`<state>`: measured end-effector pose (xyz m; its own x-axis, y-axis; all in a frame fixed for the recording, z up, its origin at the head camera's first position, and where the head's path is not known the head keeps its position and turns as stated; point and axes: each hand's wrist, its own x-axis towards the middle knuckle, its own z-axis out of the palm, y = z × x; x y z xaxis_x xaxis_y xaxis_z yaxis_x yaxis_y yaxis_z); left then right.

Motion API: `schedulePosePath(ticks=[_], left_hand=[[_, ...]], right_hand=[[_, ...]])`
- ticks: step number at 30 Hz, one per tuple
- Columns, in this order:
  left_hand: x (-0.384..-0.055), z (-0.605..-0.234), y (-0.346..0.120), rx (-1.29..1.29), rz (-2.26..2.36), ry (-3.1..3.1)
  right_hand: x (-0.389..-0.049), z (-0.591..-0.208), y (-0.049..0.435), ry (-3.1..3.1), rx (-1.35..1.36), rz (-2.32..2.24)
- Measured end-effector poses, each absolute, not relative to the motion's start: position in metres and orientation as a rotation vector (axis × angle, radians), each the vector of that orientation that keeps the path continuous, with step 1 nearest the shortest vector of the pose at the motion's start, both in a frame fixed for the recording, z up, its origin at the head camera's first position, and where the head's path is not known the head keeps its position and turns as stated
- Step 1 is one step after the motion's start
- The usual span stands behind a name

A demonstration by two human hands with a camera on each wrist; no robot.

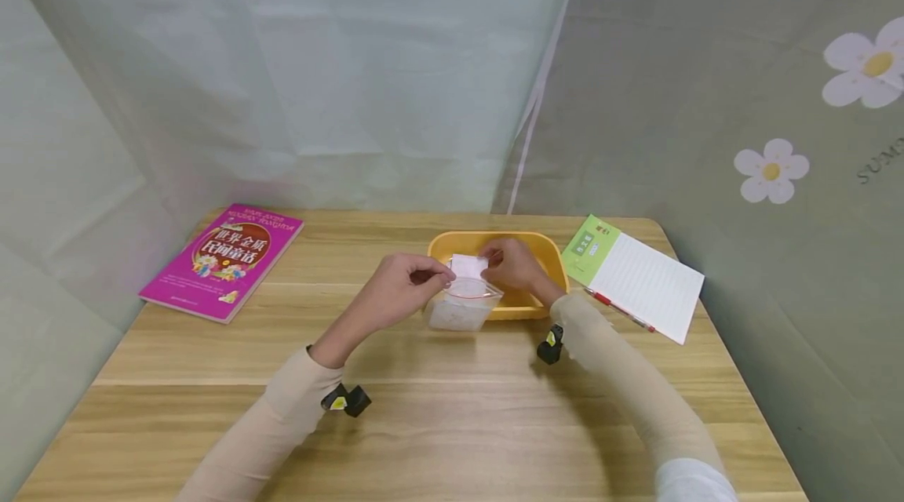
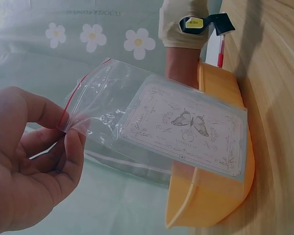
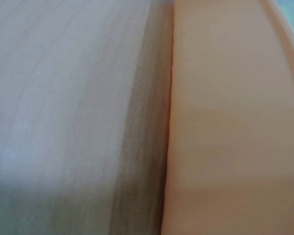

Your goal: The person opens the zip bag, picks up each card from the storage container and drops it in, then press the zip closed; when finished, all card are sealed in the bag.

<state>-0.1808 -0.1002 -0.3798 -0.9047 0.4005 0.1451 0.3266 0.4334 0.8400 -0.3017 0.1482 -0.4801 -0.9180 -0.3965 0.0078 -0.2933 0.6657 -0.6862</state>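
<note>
A clear zip bag (image 1: 459, 314) with a red seal line hangs from my left hand (image 1: 401, 292), whose thumb and fingers pinch its top edge. Inside it, in the left wrist view, lies a pale card (image 2: 186, 128) printed with a butterfly and a decorated border. Just behind the bag's mouth, my right hand (image 1: 514, 265) pinches the right edge of a small white card (image 1: 468, 265). That hand is over the yellow plastic bin (image 1: 549, 251); its fingertips are partly hidden. The right wrist view is blurred and shows only the bin wall (image 3: 230, 117) and tabletop.
A pink book (image 1: 226, 260) lies at the left of the wooden table (image 1: 452, 423). Right of the bin is a lined notepad (image 1: 646, 282) with a green top, and a red pen (image 1: 621, 309) lies along its near edge. Cloth curtains enclose the table's back and sides.
</note>
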Motion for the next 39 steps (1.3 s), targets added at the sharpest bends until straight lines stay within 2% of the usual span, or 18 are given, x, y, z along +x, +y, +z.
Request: schedulePosePath(ticks=[7,22,39], left_hand=[[-0.181,-0.379,-0.101,0.646,1.489,2.6],[-0.182,-0.38,-0.101,0.652,1.487,2.59],[-0.18,-0.38,-0.101,0.651,1.481,2.614]], right_hand=[[-0.297,-0.471,0.153,2.699,-0.504,-1.181],[-0.282,-0.449,0.167,2.695,-0.588,-1.259],[-0.249,-0.403,0.172,2.791,-0.626,-1.341]])
